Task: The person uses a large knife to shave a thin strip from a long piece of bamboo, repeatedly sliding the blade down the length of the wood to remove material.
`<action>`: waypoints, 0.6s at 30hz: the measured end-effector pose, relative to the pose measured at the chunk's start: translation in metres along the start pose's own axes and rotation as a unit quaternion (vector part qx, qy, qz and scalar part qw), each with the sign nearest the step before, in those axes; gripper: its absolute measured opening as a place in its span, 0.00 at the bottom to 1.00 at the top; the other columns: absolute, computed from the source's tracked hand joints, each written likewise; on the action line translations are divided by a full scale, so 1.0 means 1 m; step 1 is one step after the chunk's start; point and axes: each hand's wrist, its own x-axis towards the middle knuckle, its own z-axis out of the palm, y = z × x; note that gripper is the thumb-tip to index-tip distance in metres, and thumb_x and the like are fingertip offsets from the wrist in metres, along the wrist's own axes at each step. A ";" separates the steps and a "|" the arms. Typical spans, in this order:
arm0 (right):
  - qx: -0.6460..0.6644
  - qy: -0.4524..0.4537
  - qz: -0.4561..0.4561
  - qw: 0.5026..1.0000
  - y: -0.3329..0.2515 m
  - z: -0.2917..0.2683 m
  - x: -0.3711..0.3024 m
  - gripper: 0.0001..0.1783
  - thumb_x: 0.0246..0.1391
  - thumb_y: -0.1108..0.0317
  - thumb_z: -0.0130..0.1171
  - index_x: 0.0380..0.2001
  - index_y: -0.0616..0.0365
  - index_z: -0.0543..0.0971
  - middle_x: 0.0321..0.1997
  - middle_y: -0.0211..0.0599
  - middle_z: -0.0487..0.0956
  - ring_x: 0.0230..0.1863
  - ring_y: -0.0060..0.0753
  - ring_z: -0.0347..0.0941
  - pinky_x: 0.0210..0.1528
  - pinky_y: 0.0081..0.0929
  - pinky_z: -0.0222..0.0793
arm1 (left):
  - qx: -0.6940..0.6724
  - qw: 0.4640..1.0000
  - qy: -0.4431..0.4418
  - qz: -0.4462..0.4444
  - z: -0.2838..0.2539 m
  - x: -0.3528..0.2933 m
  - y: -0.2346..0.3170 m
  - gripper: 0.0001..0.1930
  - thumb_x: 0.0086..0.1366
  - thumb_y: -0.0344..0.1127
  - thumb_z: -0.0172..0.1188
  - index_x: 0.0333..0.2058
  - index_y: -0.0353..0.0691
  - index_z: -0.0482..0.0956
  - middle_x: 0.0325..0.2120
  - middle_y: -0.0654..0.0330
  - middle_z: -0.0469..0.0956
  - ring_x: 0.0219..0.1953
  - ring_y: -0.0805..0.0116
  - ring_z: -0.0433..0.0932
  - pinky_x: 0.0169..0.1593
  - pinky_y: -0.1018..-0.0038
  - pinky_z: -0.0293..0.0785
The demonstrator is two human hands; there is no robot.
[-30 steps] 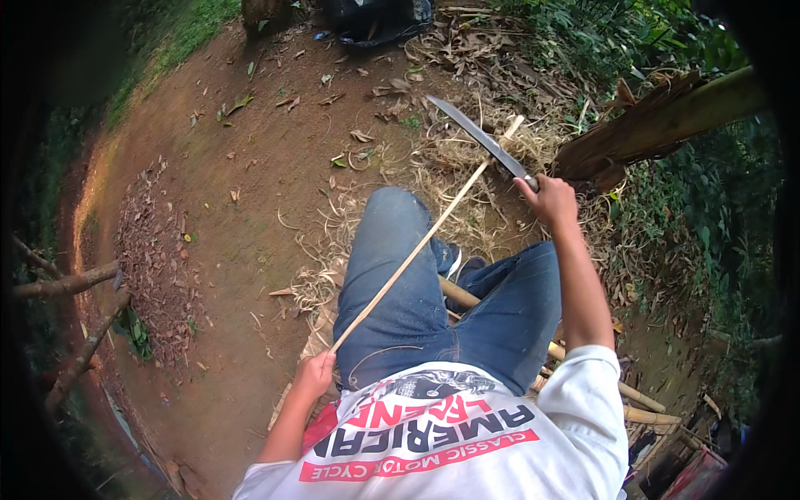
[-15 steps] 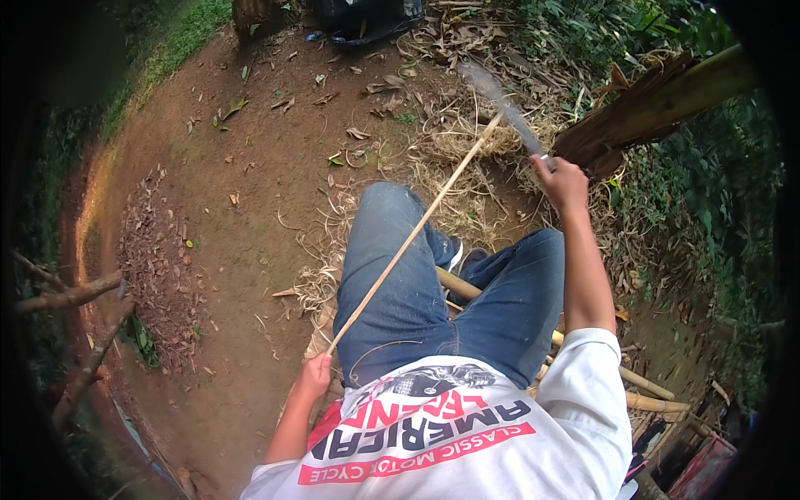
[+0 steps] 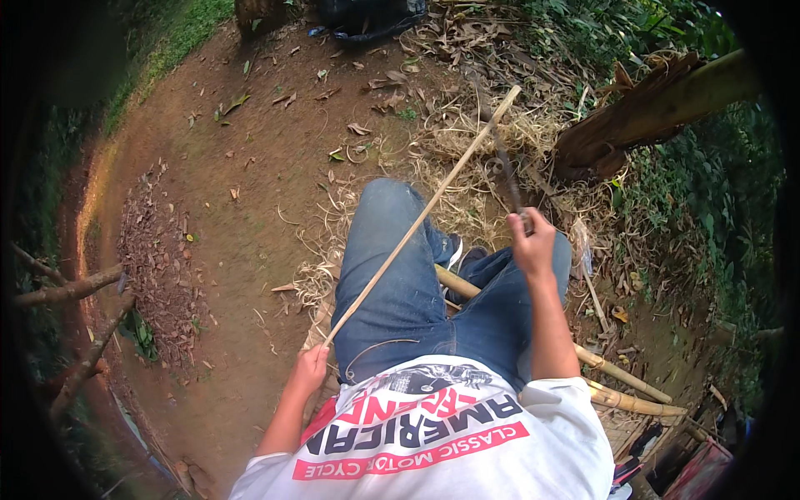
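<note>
My left hand (image 3: 312, 367) is closed round the lower end of a long, thin, pale bamboo stick (image 3: 417, 223). The stick slants up and to the right across my left thigh, its far end above the shavings. My right hand (image 3: 532, 238) grips the handle of a machete (image 3: 505, 160). Its dark blade points up and away, slightly blurred, and passes by the stick near the far end; I cannot tell whether they touch. A thin curled strip (image 3: 375, 348) lies on my lap.
Curly pale shavings (image 3: 475, 196) cover the ground before my legs. At the right a thick trunk (image 3: 650, 112) leans in. Bamboo poles (image 3: 629, 402) lie beside my right hip. Branches (image 3: 79, 287) stick in from the left. A black bag (image 3: 371, 21) sits at the far edge.
My right hand has come down and nearer to me, bringing the machete back with it. The stick's far end has shifted slightly up and to the right; my left hand has hardly moved.
</note>
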 end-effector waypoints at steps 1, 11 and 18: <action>-0.015 -0.033 0.012 0.999 -0.003 0.010 -0.007 0.19 0.51 0.52 0.66 0.29 0.60 0.79 0.13 0.34 0.74 0.14 0.28 0.70 0.19 0.28 0.61 | -0.001 1.000 -0.001 0.010 -0.002 0.000 0.004 0.17 0.70 0.40 0.48 0.25 0.33 0.68 0.13 0.49 0.61 0.16 0.60 0.60 0.23 0.64 0.61; -0.222 -0.248 -0.188 0.924 -0.047 0.070 -0.030 0.35 0.48 0.31 0.56 0.17 0.57 0.77 0.13 0.45 0.75 0.18 0.49 0.75 0.24 0.39 0.73 | 0.012 1.000 0.029 0.000 0.006 -0.006 0.019 0.14 0.67 0.38 0.53 0.25 0.34 0.69 0.15 0.45 0.67 0.19 0.49 0.68 0.24 0.60 0.63; -0.280 -0.296 -0.141 0.902 -0.037 0.050 -0.004 0.38 0.47 0.27 0.52 0.17 0.56 0.79 0.15 0.44 0.76 0.22 0.50 0.77 0.28 0.43 0.74 | 0.113 0.986 0.120 0.000 0.023 -0.016 0.014 0.17 0.68 0.42 0.54 0.23 0.37 0.69 0.15 0.46 0.70 0.21 0.43 0.73 0.24 0.54 0.65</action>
